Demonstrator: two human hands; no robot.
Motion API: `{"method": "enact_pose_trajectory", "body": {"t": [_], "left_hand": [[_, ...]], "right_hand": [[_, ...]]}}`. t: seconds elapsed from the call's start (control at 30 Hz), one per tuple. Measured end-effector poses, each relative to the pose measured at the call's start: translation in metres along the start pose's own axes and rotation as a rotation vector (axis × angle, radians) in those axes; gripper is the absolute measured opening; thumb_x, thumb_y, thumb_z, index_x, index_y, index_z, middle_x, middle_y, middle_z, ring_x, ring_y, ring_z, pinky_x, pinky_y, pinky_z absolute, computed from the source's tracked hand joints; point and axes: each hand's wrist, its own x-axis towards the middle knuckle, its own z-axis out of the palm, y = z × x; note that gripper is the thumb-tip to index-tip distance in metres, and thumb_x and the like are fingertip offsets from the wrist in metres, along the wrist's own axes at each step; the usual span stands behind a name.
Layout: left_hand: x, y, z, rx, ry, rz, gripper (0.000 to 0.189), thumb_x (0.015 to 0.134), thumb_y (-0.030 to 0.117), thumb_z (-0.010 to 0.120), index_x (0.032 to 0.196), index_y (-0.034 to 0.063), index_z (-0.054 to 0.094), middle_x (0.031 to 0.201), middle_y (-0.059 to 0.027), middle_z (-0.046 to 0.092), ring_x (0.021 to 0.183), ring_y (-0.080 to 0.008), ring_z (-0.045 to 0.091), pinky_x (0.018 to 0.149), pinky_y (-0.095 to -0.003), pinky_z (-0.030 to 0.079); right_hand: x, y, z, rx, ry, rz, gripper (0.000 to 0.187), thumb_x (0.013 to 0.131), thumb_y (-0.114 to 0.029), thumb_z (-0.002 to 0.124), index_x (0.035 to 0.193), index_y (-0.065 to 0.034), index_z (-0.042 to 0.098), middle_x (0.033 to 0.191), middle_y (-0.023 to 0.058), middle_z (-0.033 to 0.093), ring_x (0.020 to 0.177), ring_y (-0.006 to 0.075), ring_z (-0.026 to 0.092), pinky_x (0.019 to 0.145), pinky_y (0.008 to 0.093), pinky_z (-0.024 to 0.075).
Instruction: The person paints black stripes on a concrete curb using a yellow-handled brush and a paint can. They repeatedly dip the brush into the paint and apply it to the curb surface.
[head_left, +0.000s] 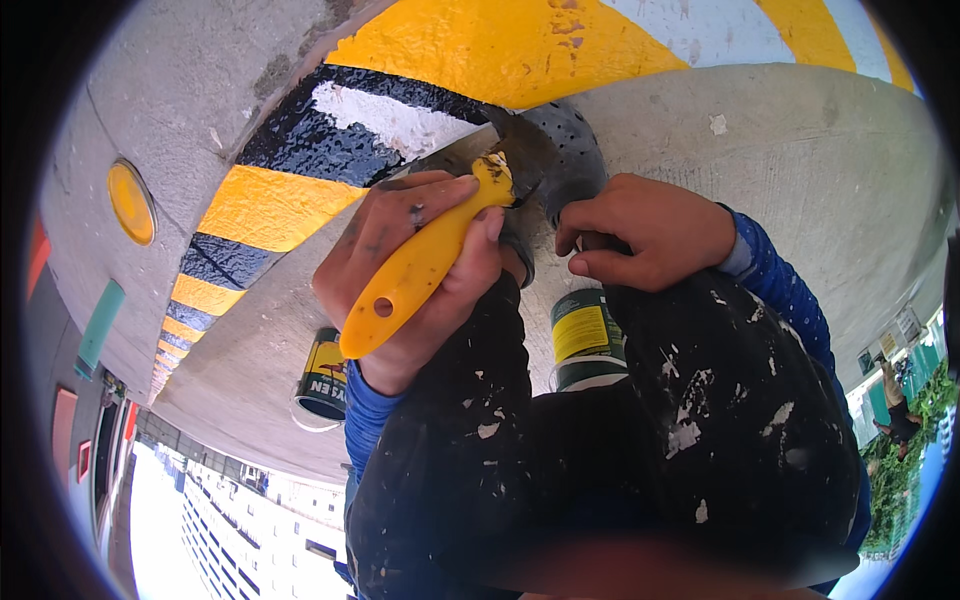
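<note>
My left hand (420, 255), smudged with dark paint, grips the yellow plastic handle (405, 281) of a scraper or putty knife. Its broad, dark-stained blade (521, 146) points away from me, over my grey perforated shoe. Beyond the blade, a white patch (397, 120) breaks up the black band of a striped kerb (307, 142). My right hand (645, 232) lies by my right knee with its fingers curled; a dark area shows inside the curl, and I cannot tell whether it is an object or shadow.
Two paint cans stand on the concrete, one (322, 379) left of my left leg, one (589, 337) between my legs. A round yellow-coated lid (132, 201) lies beyond the kerb at left. A green object (100, 326) is farther off. Another person (900, 412) is distant at right.
</note>
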Motion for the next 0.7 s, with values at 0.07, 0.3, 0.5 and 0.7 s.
{"method": "enact_pose_trajectory", "body": {"t": [0.07, 0.3, 0.5, 0.7], "left_hand": [[0.002, 0.001, 0.0, 0.018, -0.011, 0.015, 0.031, 0.075, 0.011, 0.089, 0.101, 0.0048, 0.073, 0.096, -0.0132, 0.074, 0.087, -0.0238, 0.075, 0.075, -0.0299, 0.059], [0.003, 0.003, 0.003, -0.01, -0.017, 0.001, 0.031, 0.074, 0.01, 0.088, 0.1, 0.0043, 0.073, 0.095, -0.0114, 0.074, 0.087, -0.0244, 0.075, 0.075, -0.0303, 0.059], [0.005, 0.006, 0.006, 0.011, -0.059, 0.01, 0.026, 0.075, 0.007, 0.087, 0.097, 0.0025, 0.074, 0.093, -0.0071, 0.073, 0.086, -0.0251, 0.074, 0.075, -0.0318, 0.059], [0.006, 0.004, 0.011, -0.048, -0.041, -0.017, 0.026, 0.075, 0.006, 0.087, 0.097, 0.002, 0.074, 0.093, -0.0088, 0.073, 0.086, -0.0243, 0.074, 0.076, -0.0314, 0.059]], "right_hand": [[-0.001, 0.0, 0.0, 0.001, 0.009, -0.01, 0.018, 0.092, -0.021, 0.067, 0.092, -0.0036, 0.068, 0.063, 0.0121, 0.066, 0.06, 0.031, 0.067, 0.059, 0.0419, 0.0493], [-0.003, 0.004, -0.001, -0.016, -0.015, -0.031, 0.02, 0.092, -0.021, 0.066, 0.1, -0.0017, 0.066, 0.066, 0.0126, 0.067, 0.061, 0.0311, 0.067, 0.058, 0.0403, 0.0491], [-0.007, 0.001, -0.002, 0.014, 0.007, 0.014, 0.017, 0.091, -0.02, 0.067, 0.091, -0.0032, 0.068, 0.064, 0.0129, 0.066, 0.062, 0.0317, 0.067, 0.06, 0.0424, 0.0499], [-0.01, -0.001, -0.005, 0.02, 0.005, 0.021, 0.018, 0.091, -0.02, 0.066, 0.09, -0.0028, 0.068, 0.066, 0.0135, 0.067, 0.063, 0.0319, 0.067, 0.06, 0.0424, 0.0504]]}}
